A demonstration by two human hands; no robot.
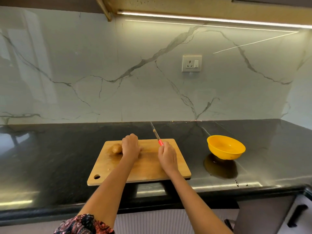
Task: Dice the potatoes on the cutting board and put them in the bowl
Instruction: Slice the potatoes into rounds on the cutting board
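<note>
A wooden cutting board (145,168) lies on the black counter. One brown potato (117,148) rests at the board's far left. My left hand (130,146) sits just right of it with fingers curled down over something I cannot make out. My right hand (167,157) grips the red handle of a knife (157,137), whose blade points up and away, above the board's far edge. An orange bowl (225,146) stands on the counter to the right of the board and looks empty.
The black counter (50,157) runs left and right of the board, ending at a marble backsplash with a wall socket (192,63). The board's near edge overhangs the counter front. Cabinet fronts and a dark handle (297,215) lie below right.
</note>
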